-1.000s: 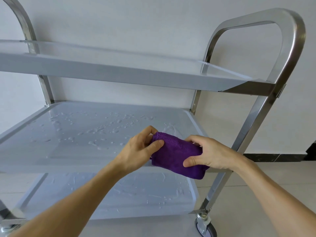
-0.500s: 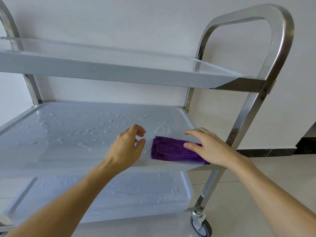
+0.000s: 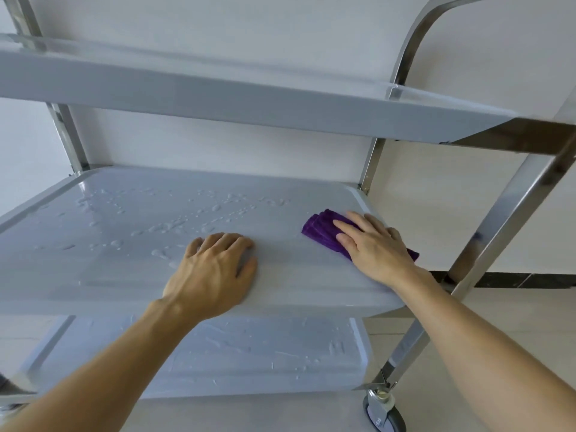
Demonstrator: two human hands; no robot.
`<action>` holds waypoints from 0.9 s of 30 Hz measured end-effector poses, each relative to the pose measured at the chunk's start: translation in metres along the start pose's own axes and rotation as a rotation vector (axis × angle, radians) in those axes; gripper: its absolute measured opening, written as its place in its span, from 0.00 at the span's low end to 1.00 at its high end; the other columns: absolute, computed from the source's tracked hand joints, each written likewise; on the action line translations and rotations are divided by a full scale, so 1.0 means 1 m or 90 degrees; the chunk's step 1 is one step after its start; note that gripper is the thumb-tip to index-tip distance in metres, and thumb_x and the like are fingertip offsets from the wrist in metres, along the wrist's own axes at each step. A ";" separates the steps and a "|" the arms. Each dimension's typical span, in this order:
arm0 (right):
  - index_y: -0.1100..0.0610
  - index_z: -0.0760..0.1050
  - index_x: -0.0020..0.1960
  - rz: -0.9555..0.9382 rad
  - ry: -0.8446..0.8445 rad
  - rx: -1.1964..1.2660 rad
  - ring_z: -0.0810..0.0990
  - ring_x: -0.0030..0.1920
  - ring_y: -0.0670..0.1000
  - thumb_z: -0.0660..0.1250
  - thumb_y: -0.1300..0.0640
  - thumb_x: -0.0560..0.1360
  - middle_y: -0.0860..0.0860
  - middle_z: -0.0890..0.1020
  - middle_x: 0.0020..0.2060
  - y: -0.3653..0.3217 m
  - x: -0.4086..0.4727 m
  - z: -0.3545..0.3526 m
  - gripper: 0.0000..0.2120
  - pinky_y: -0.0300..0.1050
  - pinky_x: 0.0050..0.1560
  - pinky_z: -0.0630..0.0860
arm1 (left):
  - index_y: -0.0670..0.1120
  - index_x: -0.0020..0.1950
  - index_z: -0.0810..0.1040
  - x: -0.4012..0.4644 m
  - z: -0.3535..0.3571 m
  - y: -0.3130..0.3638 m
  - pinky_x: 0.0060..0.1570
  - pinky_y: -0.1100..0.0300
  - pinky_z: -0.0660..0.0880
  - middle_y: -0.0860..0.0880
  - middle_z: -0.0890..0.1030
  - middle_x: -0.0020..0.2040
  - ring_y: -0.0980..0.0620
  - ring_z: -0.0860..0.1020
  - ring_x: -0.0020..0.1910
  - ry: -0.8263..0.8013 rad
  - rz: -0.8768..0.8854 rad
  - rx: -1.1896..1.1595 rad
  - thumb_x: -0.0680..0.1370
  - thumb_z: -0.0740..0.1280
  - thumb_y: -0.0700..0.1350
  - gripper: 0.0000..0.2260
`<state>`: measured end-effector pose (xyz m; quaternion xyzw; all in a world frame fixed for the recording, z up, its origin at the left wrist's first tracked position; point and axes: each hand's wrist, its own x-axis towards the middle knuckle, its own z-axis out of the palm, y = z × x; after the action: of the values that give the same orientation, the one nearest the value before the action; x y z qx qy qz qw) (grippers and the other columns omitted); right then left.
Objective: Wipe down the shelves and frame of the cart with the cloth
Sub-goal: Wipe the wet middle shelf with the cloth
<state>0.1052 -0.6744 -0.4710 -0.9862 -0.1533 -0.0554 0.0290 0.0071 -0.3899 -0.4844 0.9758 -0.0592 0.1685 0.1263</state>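
A folded purple cloth [image 3: 321, 229] lies at the right end of the cart's grey middle shelf [image 3: 124, 244], which is dotted with water drops. My right hand [image 3: 371, 244] presses flat on the cloth, fingers spread toward the far left. Resting palm down on the shelf's front middle is my left hand [image 3: 215, 269], empty and apart from the cloth. Above sits the top shelf [image 3: 218, 98], and below it the wet bottom shelf [image 3: 249, 353]. The steel frame [image 3: 505, 213] runs up the right side.
A white wall stands close behind the cart. A caster wheel [image 3: 386, 416] rests on the pale tiled floor at the lower right. A dark skirting strip [image 3: 514, 280] runs along the wall base. A left steel post [image 3: 65, 132] rises behind the shelves.
Both hands held the cloth above the shelf edge, then it was laid on the shelf. Now my right hand has pushed it farther in, and my left hand rests flat on the shelf.
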 end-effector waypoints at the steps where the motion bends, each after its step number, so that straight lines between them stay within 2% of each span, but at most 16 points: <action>1: 0.43 0.56 0.79 0.014 0.007 -0.009 0.50 0.79 0.52 0.44 0.44 0.85 0.42 0.51 0.80 -0.003 0.011 0.002 0.23 0.60 0.75 0.55 | 0.52 0.66 0.75 0.000 0.000 0.000 0.69 0.52 0.60 0.54 0.76 0.67 0.50 0.69 0.69 0.007 -0.004 0.000 0.81 0.59 0.54 0.16; 3: 0.43 0.53 0.79 0.016 -0.005 0.027 0.50 0.79 0.50 0.45 0.48 0.85 0.42 0.51 0.80 -0.013 0.029 0.003 0.23 0.58 0.75 0.56 | 0.52 0.65 0.77 0.000 0.000 0.002 0.68 0.52 0.62 0.54 0.77 0.65 0.49 0.71 0.67 0.014 -0.008 0.001 0.81 0.59 0.53 0.15; 6: 0.36 0.50 0.78 0.006 -0.052 0.097 0.51 0.79 0.47 0.45 0.49 0.84 0.41 0.52 0.80 -0.037 0.041 0.001 0.23 0.55 0.74 0.57 | 0.52 0.64 0.77 0.001 0.000 0.002 0.67 0.53 0.63 0.54 0.78 0.65 0.49 0.72 0.66 0.014 -0.013 0.006 0.80 0.59 0.52 0.15; 10: 0.32 0.53 0.76 -0.085 -0.055 0.108 0.49 0.79 0.45 0.46 0.43 0.82 0.38 0.51 0.79 -0.073 0.013 0.003 0.22 0.54 0.76 0.53 | 0.53 0.64 0.77 -0.001 -0.001 0.000 0.66 0.53 0.63 0.55 0.78 0.65 0.50 0.72 0.66 0.009 -0.016 0.012 0.80 0.56 0.54 0.17; 14: 0.24 0.47 0.72 -0.180 -0.073 0.121 0.46 0.78 0.39 0.43 0.38 0.81 0.32 0.48 0.77 -0.054 -0.032 0.003 0.21 0.49 0.76 0.51 | 0.52 0.61 0.79 -0.003 -0.005 0.003 0.66 0.53 0.65 0.54 0.80 0.62 0.49 0.74 0.64 0.024 -0.014 -0.002 0.77 0.53 0.54 0.20; 17: 0.25 0.46 0.73 -0.119 -0.101 0.089 0.46 0.78 0.39 0.42 0.38 0.82 0.32 0.46 0.77 -0.017 -0.029 -0.005 0.21 0.50 0.76 0.51 | 0.51 0.59 0.79 -0.001 -0.005 0.005 0.64 0.53 0.66 0.53 0.81 0.60 0.48 0.75 0.62 0.024 -0.018 0.004 0.77 0.53 0.53 0.19; 20: 0.31 0.46 0.77 0.009 -0.082 0.036 0.47 0.79 0.44 0.41 0.41 0.83 0.38 0.46 0.80 0.005 0.001 -0.006 0.22 0.55 0.77 0.51 | 0.51 0.58 0.79 0.000 -0.005 0.007 0.63 0.53 0.66 0.53 0.81 0.59 0.48 0.75 0.62 0.017 -0.019 0.010 0.77 0.53 0.54 0.19; 23: 0.36 0.47 0.78 0.085 -0.069 0.026 0.49 0.80 0.50 0.41 0.45 0.84 0.43 0.49 0.81 -0.003 0.032 -0.001 0.23 0.58 0.76 0.52 | 0.52 0.61 0.78 0.000 -0.006 0.006 0.65 0.53 0.65 0.54 0.80 0.61 0.49 0.74 0.63 0.006 -0.023 0.012 0.76 0.53 0.54 0.20; 25: 0.37 0.49 0.78 0.088 -0.070 0.040 0.50 0.79 0.53 0.43 0.45 0.84 0.44 0.50 0.81 -0.021 0.043 0.001 0.23 0.59 0.76 0.53 | 0.52 0.62 0.78 0.000 -0.006 0.006 0.65 0.53 0.65 0.54 0.79 0.62 0.49 0.74 0.63 0.003 -0.022 0.010 0.76 0.52 0.54 0.21; 27: 0.37 0.51 0.78 0.030 -0.064 0.054 0.50 0.80 0.53 0.44 0.45 0.84 0.44 0.50 0.81 -0.042 0.041 0.001 0.23 0.58 0.76 0.53 | 0.52 0.61 0.78 0.000 -0.006 0.005 0.65 0.53 0.65 0.55 0.79 0.61 0.49 0.74 0.63 0.002 -0.020 0.012 0.76 0.52 0.54 0.21</action>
<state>0.1308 -0.6220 -0.4659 -0.9889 -0.1337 0.0015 0.0645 0.0041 -0.3934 -0.4775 0.9774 -0.0422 0.1688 0.1197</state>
